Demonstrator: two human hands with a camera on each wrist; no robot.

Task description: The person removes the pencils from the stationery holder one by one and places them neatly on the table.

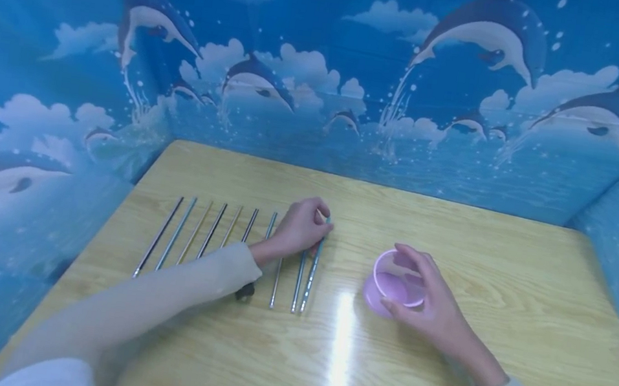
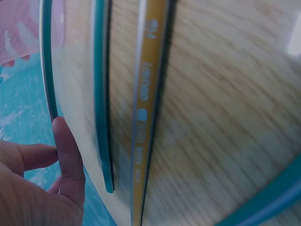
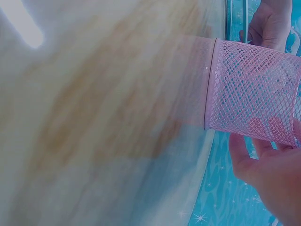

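Note:
A pink mesh pen cup (image 1: 374, 301) stands on the table, its round rim facing up. My right hand (image 1: 438, 304) grips it from the right, thumb on the near side and fingers at the far rim. The right wrist view shows the cup's mesh wall (image 3: 254, 89) with fingers curved along it. My left hand (image 1: 298, 227) pinches the upper end of a teal pencil (image 1: 311, 278), rightmost in a row. From the left wrist, thumb and index fingertip meet at that pencil's (image 2: 47, 70) end. A second teal pencil (image 2: 99, 108) and a gold one (image 2: 148, 84) lie beside it.
Several more pencils (image 1: 169, 240) lie side by side to the left, partly hidden under my left forearm. The wooden table (image 1: 457, 232) is enclosed at the back and sides by blue dolphin-print sheeting (image 1: 307, 121). A light glare (image 1: 341, 347) shows on the tabletop.

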